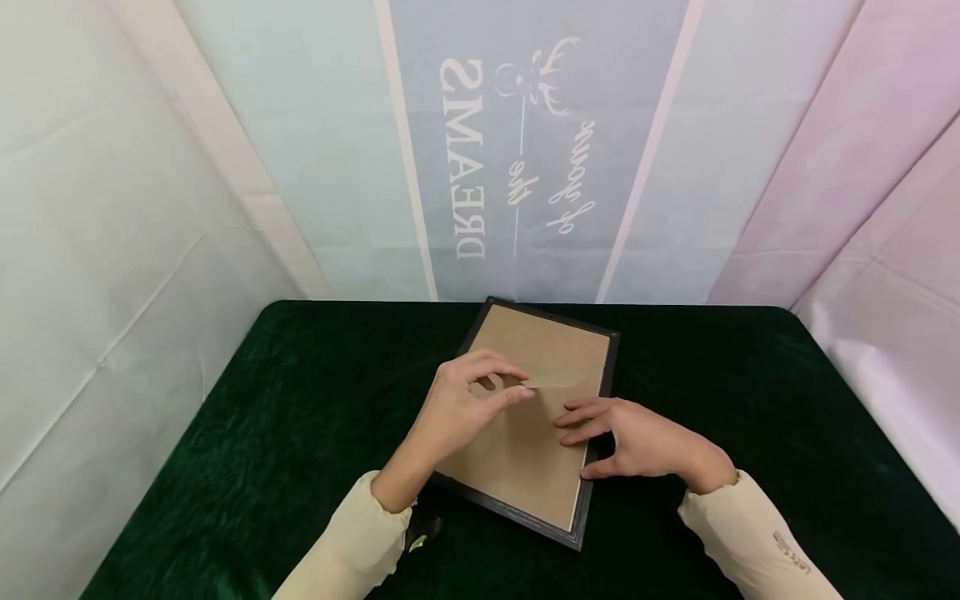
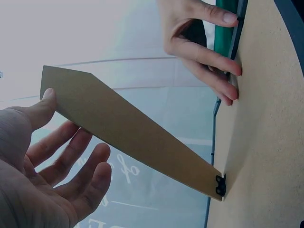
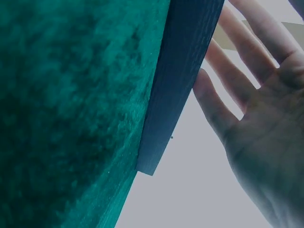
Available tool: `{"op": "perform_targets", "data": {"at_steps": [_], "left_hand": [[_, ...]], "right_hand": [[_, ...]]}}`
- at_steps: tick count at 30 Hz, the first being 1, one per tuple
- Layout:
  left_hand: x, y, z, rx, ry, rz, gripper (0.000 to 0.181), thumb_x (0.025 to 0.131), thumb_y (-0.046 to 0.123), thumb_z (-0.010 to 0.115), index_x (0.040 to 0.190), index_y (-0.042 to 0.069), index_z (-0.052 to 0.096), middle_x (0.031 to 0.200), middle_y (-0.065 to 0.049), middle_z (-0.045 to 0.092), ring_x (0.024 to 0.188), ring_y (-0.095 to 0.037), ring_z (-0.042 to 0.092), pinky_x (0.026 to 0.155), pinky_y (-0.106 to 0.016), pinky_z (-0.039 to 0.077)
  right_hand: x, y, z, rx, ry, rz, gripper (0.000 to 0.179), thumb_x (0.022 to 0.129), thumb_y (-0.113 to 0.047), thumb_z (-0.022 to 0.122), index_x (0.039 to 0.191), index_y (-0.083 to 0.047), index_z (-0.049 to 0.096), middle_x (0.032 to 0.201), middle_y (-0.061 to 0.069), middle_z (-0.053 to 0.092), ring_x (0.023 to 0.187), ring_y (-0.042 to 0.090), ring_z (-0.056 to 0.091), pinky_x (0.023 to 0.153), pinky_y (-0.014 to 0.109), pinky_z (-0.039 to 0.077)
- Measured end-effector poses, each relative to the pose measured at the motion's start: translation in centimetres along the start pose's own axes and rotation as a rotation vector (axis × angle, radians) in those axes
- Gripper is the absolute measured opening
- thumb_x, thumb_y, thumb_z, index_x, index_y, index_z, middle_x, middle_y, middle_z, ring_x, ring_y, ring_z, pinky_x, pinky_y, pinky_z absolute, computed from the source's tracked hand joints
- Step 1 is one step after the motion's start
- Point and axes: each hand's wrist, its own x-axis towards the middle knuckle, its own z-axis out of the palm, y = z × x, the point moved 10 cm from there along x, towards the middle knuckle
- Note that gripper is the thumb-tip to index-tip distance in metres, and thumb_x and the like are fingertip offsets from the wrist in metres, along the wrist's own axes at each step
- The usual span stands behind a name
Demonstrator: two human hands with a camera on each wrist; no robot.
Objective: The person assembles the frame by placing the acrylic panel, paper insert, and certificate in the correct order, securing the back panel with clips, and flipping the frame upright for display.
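Observation:
A picture frame [image 1: 517,512] with a dark border lies face down, turned at an angle, its brown backing board [image 1: 555,346] upward. From the board a flat brown stand leg [image 2: 118,121] sticks up, joined by a small black hinge [image 2: 220,185]. My left hand [image 1: 459,408] pinches the leg's free end between thumb and fingers. On the frame's right side, my right hand [image 1: 648,437] rests its fingertips on the board, with its thumb at the border. The right wrist view shows the frame's outer side [image 3: 175,85] beside that palm.
Dark green plush cloth [image 1: 322,408] covers the table. A small dark item with a light green patch [image 1: 420,540] lies by the left sleeve, partly hidden. Behind the table hangs a pale printed backdrop [image 1: 555,275], with white fabric [image 1: 112,250] at the left.

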Motion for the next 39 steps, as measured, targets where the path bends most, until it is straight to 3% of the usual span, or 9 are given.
{"op": "perform_targets", "data": {"at_steps": [3,11,19,29,33,39], "left_hand": [[0.02,-0.01,-0.02,-0.003,0.000,-0.002,0.015,0.085,0.030,0.079,0.097,0.021,0.078,0.097,0.009,0.071,0.091,-0.005,0.063,0.078,-0.026,0.056],[0.10,-0.04,-0.02,-0.028,-0.005,-0.015,0.015,0.086,0.029,0.078,0.097,0.019,0.078,0.096,0.006,0.070,0.091,-0.018,0.067,0.077,-0.029,0.056],[0.09,0.13,0.03,-0.036,-0.008,-0.009,0.014,0.085,0.027,0.079,0.096,0.018,0.078,0.095,0.003,0.070,0.090,-0.018,0.066,0.078,-0.031,0.057],[0.04,-0.02,0.20,-0.027,-0.021,-0.015,0.015,0.086,0.027,0.078,0.098,0.018,0.077,0.097,0.003,0.070,0.091,-0.020,0.066,0.077,-0.028,0.056],[-0.01,-0.03,0.26,-0.023,-0.034,-0.020,0.016,0.086,0.029,0.078,0.099,0.019,0.077,0.098,0.004,0.069,0.091,-0.019,0.066,0.078,-0.027,0.056],[-0.05,-0.05,0.40,-0.007,-0.055,-0.015,0.015,0.086,0.029,0.078,0.098,0.021,0.076,0.097,0.005,0.069,0.090,-0.012,0.065,0.078,-0.027,0.055]], "right_hand": [[0.02,-0.03,-0.05,-0.010,0.004,0.007,0.038,0.083,-0.039,0.080,0.119,-0.031,0.072,0.139,-0.011,0.060,0.140,0.026,0.048,0.106,0.054,0.045],[0.16,-0.08,-0.05,-0.015,0.017,0.064,0.036,0.081,-0.041,0.081,0.113,-0.026,0.076,0.134,-0.007,0.064,0.137,0.025,0.051,0.091,0.037,0.057],[0.50,0.23,-0.19,0.014,0.018,0.159,0.034,0.076,-0.038,0.085,0.108,-0.026,0.078,0.133,-0.005,0.065,0.137,0.026,0.052,0.070,0.021,0.053],[0.62,0.25,-0.03,0.005,0.028,0.198,0.032,0.075,-0.036,0.086,0.105,-0.025,0.079,0.131,-0.006,0.066,0.137,0.026,0.052,0.072,0.022,0.052],[0.57,0.30,-0.03,0.013,0.019,0.166,0.032,0.077,-0.036,0.084,0.107,-0.026,0.079,0.132,-0.007,0.065,0.137,0.026,0.051,0.088,0.034,0.057],[0.27,0.29,0.00,0.059,0.005,0.106,0.033,0.081,-0.032,0.082,0.112,-0.024,0.077,0.136,-0.004,0.063,0.140,0.028,0.047,0.100,0.047,0.052]]}}
